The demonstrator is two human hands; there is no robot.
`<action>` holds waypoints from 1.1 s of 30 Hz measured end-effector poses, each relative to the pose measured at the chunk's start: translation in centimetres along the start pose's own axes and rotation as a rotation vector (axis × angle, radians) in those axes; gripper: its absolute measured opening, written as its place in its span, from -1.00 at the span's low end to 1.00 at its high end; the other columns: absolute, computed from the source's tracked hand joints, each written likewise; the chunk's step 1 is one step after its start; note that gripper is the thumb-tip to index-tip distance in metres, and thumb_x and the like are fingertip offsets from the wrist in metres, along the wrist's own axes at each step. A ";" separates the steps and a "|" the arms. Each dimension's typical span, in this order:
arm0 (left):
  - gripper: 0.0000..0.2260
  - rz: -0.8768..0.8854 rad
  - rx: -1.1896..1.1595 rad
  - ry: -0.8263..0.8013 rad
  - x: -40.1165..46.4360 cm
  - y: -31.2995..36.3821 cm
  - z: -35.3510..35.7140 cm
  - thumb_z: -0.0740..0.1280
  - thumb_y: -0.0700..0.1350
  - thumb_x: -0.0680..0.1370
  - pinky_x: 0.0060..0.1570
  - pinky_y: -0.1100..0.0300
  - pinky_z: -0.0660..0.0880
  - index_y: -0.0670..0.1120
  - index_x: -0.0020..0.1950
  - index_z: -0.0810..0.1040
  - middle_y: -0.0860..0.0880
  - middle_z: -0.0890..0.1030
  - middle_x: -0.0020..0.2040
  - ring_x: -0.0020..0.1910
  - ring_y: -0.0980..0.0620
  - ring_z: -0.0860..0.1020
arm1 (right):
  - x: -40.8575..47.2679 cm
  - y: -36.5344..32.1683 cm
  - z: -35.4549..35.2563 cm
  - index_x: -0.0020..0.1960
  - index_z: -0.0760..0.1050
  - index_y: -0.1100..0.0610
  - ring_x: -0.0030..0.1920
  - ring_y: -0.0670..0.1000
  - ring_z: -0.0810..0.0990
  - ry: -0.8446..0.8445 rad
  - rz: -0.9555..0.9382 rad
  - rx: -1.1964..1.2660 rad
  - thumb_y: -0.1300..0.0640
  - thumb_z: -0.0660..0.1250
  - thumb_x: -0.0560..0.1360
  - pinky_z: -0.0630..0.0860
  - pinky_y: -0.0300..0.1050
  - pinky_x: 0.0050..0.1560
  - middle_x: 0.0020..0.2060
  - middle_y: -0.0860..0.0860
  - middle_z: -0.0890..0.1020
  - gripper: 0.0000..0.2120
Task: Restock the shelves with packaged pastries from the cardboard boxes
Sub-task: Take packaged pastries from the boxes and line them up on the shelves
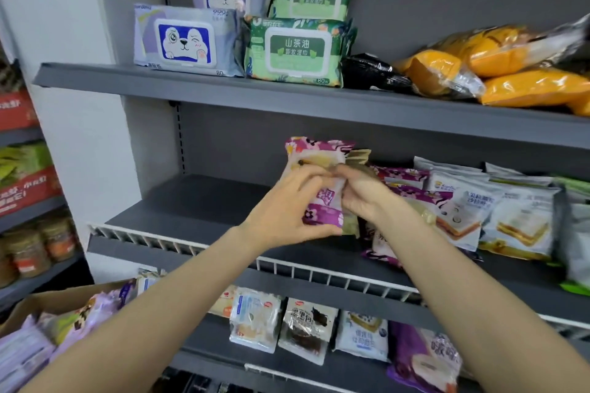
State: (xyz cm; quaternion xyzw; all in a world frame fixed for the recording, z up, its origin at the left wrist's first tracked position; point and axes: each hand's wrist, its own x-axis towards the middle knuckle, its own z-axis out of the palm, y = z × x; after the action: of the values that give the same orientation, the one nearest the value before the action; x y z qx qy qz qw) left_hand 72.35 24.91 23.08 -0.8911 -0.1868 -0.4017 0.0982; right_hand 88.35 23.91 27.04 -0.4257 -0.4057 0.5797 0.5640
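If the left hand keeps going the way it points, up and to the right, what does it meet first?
The left hand is already on the purple pastry packet, with the right hand on its other side. Behind them is probably the shelf's grey back panel; depth is unclear.

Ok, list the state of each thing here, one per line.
Left hand: gripping the purple pastry pack.
Right hand: gripping the same pack.
Purple pastry pack: upright, held over the middle shelf.
Middle shelf: bare on its left part, stocked on the right.
Cardboard box: open, packs inside.
Wipes packs: lids closed, on the top shelf.
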 end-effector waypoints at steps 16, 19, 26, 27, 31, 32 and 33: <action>-0.62 -0.929 -0.878 -0.277 5.5 6.9 3.1 0.49 -0.16 0.42 0.06 0.18 0.56 -0.11 0.21 0.53 0.02 0.66 0.00 -0.01 0.06 0.63 | -7.9 -2.8 -11.0 0.22 0.38 0.20 0.03 0.09 0.65 0.241 -0.277 -0.001 0.31 0.39 0.45 0.62 0.01 0.02 0.08 0.16 0.63 -0.62; -0.60 -0.926 -0.687 -0.288 6.2 8.2 5.3 0.52 -0.12 0.38 0.19 0.04 0.52 -0.17 0.17 0.55 -0.05 0.65 0.07 0.08 -0.02 0.60 | -8.1 -2.9 -11.7 0.12 0.44 0.16 0.05 0.12 0.62 0.319 -0.432 -0.283 0.30 0.44 0.41 0.58 0.00 0.10 0.00 0.11 0.63 -0.67; -0.60 -0.955 -0.344 -0.411 5.4 10.4 10.0 0.46 -0.10 0.45 0.04 0.13 0.44 -0.24 0.20 0.48 -0.15 0.59 0.14 0.15 -0.13 0.54 | -8.1 0.6 -13.1 0.36 0.35 0.10 0.31 0.16 0.31 0.565 -0.459 -1.491 0.14 0.38 0.47 0.31 0.01 0.29 0.29 0.16 0.36 -0.52; -0.59 -0.973 -0.348 -0.397 5.3 10.4 10.1 0.46 -0.11 0.45 0.03 0.14 0.43 -0.23 0.22 0.47 -0.16 0.59 0.14 0.14 -0.13 0.54 | -8.3 0.9 -13.2 0.34 0.39 0.11 0.35 0.17 0.25 0.561 -0.446 -1.610 0.10 0.38 0.47 0.28 0.04 0.33 0.32 0.17 0.34 -0.54; -0.59 -0.998 -0.365 -0.298 5.8 10.9 10.4 0.45 -0.18 0.45 0.02 0.15 0.45 -0.22 0.25 0.46 -0.19 0.61 0.11 0.11 -0.13 0.56 | -8.2 0.9 -13.1 0.24 0.45 0.22 0.28 0.16 0.38 0.436 -0.507 -1.592 0.18 0.33 0.51 0.40 -0.02 0.19 0.21 0.16 0.48 -0.68; -0.63 -0.994 -0.351 -0.266 5.9 11.2 10.3 0.44 -0.20 0.46 0.00 0.16 0.44 -0.22 0.24 0.48 -0.18 0.61 0.08 0.09 -0.12 0.56 | -8.1 0.8 -13.0 0.18 0.47 0.23 0.20 0.15 0.46 0.421 -0.525 -1.493 0.24 0.31 0.51 0.43 -0.04 0.10 0.14 0.16 0.53 -0.76; -0.67 -1.004 -0.343 -0.219 5.9 11.3 10.3 0.41 -0.23 0.48 0.00 0.17 0.44 -0.23 0.22 0.50 -0.17 0.62 0.04 0.08 -0.11 0.56 | -8.0 0.6 -12.9 0.11 0.48 0.24 0.11 0.13 0.50 0.424 -0.539 -1.405 0.28 0.30 0.52 0.42 -0.09 0.00 0.07 0.16 0.55 -0.83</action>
State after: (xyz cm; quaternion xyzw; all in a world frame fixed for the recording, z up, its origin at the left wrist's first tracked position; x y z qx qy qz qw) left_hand 87.59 19.42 20.51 -0.7321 -0.5305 -0.3289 -0.2727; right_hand 100.40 15.72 22.77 -0.6714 -0.6506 -0.0638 0.3491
